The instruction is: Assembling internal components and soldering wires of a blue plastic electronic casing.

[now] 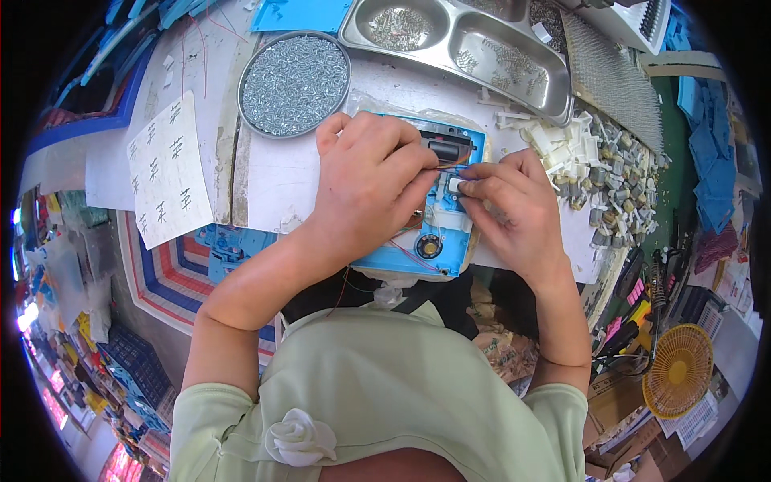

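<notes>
A blue plastic housing (384, 259) lies on the bench in front of me. Inside it sit a dark cylindrical part (446, 149), a small white part (455, 185) and a round black part with a gold centre (428, 246). Thin wires (451, 169) run between my fingertips across the housing. My left hand (365, 173) reaches over the housing's left side, thumb and forefinger pinched on the wires. From the right, my right hand (514, 210) has its fingertips closed by the white part and the wires; exactly what they grip is partly hidden.
A round tin of small screws (295, 84) stands behind my left hand. Beyond the housing is a steel compartment tray (446, 48) with small metal parts. White and grey pieces (614, 181) are heaped at right. A handwritten paper (169, 170) lies at left; a yellow fan (679, 371) sits lower right.
</notes>
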{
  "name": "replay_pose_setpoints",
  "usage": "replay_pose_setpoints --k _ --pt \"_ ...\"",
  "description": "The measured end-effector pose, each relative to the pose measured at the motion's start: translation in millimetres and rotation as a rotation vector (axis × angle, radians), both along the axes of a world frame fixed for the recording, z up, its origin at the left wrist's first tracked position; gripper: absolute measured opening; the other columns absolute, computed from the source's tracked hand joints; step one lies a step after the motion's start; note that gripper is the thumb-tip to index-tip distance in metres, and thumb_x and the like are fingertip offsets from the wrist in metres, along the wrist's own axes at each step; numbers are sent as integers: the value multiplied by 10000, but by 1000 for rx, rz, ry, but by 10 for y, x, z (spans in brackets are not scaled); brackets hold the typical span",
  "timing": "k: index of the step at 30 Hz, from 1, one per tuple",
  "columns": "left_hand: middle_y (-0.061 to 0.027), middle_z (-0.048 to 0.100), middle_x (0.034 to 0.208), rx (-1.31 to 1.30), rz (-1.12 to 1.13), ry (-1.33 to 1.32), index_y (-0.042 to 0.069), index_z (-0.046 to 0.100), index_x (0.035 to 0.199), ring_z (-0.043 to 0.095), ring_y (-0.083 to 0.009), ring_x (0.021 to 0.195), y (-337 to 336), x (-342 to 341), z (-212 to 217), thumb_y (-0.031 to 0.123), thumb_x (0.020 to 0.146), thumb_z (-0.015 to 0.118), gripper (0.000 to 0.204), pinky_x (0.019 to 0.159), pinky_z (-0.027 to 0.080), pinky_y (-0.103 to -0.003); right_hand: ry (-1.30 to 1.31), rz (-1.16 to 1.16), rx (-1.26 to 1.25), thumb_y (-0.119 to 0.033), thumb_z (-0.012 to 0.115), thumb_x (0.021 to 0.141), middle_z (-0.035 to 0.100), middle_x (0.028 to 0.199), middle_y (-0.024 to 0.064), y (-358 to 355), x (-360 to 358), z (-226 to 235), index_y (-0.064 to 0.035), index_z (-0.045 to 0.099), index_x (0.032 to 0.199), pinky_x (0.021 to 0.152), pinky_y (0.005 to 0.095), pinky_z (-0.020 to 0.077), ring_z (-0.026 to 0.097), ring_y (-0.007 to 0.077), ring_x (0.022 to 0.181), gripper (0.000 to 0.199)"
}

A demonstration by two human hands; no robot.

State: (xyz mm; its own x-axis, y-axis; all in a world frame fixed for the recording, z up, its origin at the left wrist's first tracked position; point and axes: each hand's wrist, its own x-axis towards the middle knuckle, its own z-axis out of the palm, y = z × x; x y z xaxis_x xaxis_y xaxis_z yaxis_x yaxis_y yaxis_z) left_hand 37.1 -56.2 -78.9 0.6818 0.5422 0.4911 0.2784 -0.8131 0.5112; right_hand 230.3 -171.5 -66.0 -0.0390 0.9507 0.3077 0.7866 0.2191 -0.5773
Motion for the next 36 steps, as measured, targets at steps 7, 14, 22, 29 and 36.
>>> replay_pose_setpoints --k 7,14,22,29,36 --pt "-7 627 867 -180 7 -69 121 733 865 594 -203 842 81 -241 -47 116 731 820 160 826 358 -364 -52 -89 139 -41 808 675 679 926 41 72 -98 71 -69 703 894 722 377 475 563 272 838 244" --pt "-23 641 878 -245 47 -111 121 772 959 598 -196 829 63 -398 -150 95 733 830 235 808 364 -351 -129 -212 128 -114 832 663 602 854 26 166 -330 68 -99 716 961 748 397 385 527 260 819 320" --pt "-56 655 875 -130 19 -111 67 727 878 596 -227 820 68 -427 -143 50 730 817 174 819 394 -371 -204 -69 203 -119 821 664 577 805 -14 374 -463 -14 -119 723 944 824 419 379 538 224 843 297" --pt "-36 639 891 -207 140 -77 101 714 901 602 -229 824 133 -475 -238 71 739 810 191 831 377 -381 -226 -73 235 -111 822 664 604 799 -26 250 -347 -42 -132 717 912 826 421 378 550 213 816 271" --pt "-135 639 1022 -147 -6 -292 46 664 1098 638 -259 867 -185 -273 332 -39 781 736 336 764 504 -342 -16 -164 278 -73 818 698 664 818 -12 111 -289 -224 -134 712 914 817 394 376 581 208 775 249"
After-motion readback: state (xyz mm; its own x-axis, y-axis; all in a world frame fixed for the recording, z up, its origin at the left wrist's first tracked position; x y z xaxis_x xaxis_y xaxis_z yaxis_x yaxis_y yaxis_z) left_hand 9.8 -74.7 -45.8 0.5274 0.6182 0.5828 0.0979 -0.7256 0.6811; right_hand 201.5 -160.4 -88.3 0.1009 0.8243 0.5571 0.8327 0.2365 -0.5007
